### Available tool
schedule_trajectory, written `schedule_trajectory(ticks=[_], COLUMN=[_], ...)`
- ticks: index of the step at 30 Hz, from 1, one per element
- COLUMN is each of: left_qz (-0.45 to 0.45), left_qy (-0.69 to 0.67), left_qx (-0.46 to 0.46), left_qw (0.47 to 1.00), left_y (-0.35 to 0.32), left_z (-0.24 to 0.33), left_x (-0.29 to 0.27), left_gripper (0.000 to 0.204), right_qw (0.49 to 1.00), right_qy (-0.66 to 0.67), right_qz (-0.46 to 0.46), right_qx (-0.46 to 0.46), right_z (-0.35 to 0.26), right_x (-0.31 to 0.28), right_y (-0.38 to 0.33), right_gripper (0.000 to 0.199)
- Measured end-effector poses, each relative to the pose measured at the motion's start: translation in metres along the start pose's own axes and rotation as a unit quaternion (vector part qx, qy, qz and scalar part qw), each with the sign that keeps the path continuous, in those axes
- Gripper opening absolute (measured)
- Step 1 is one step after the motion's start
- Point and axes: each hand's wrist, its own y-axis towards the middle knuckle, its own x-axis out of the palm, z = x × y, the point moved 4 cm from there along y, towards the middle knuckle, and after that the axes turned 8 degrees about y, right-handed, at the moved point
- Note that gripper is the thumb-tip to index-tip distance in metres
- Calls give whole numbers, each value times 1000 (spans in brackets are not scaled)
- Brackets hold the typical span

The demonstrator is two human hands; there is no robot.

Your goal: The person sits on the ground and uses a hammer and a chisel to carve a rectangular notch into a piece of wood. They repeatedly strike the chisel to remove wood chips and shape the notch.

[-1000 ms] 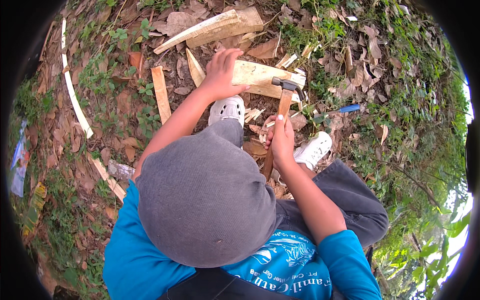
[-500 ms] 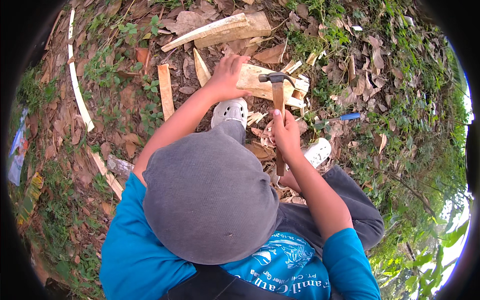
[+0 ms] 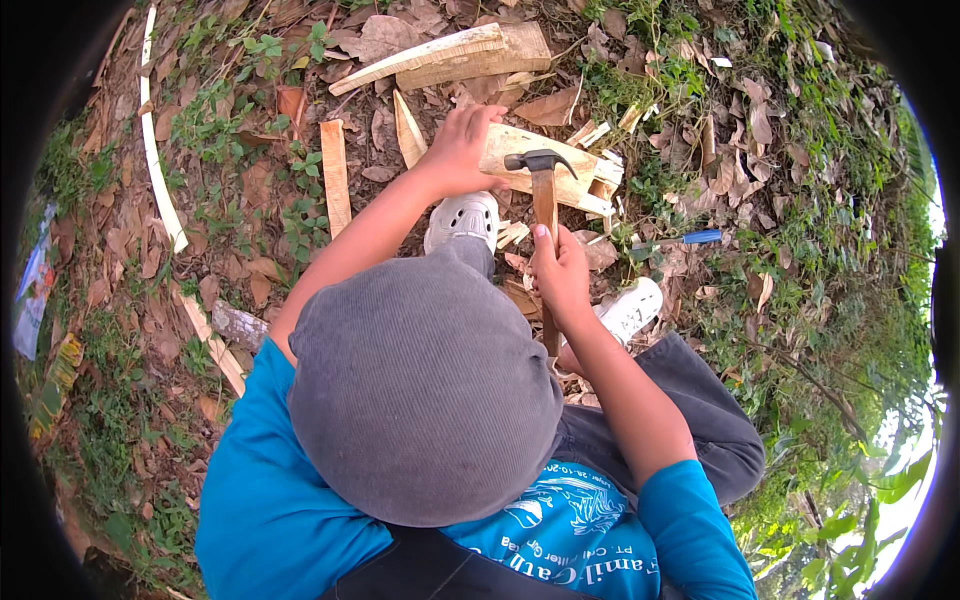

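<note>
My left hand (image 3: pixel 462 150) grips the left end of a pale wooden block (image 3: pixel 530 150), with fingers along its far side and the thumb along its near side. The block's right end is notched and splintered. In my right hand (image 3: pixel 562 275) is a claw hammer (image 3: pixel 544 195), held round its wooden handle. Its dark metal head is over the middle of the block, and I cannot tell whether the two touch. To the right of the block, a tool with a blue handle (image 3: pixel 700 237) lies on the ground.
Beyond the block lie a curved wood piece (image 3: pixel 420 58) and a thicker offcut (image 3: pixel 500 62). A pointed sliver (image 3: pixel 408 130) and a flat strip (image 3: pixel 336 180) are to the left. Long pale strips (image 3: pixel 160 170) lie farther left. Two white clogs (image 3: pixel 465 220) flank the wood chips; leaves and weeds cover the ground.
The hammer head has shifted left over the block, and my right hand has moved slightly left with it. My left hand keeps its place at the block's end.
</note>
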Motion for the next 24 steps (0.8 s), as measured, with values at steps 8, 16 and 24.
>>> schedule_trajectory(ticks=[8, 16, 24], left_qz=[15, 46, 58], left_qy=[-63, -89, -106], left_qx=[4, 10, 11], left_qw=[998, 995, 993], left_y=[0, -5, -6], left_z=[-4, -1, -5], left_x=[-4, -4, -9], left_gripper=[114, 116, 105], right_qw=[977, 989, 909], right_qy=[175, -72, -353], right_qz=[-21, -26, -5], right_qx=[119, -127, -221], right_z=[-21, -35, -53], right_x=[32, 5, -21], right_y=[4, -15, 14], right_gripper=[32, 44, 53])
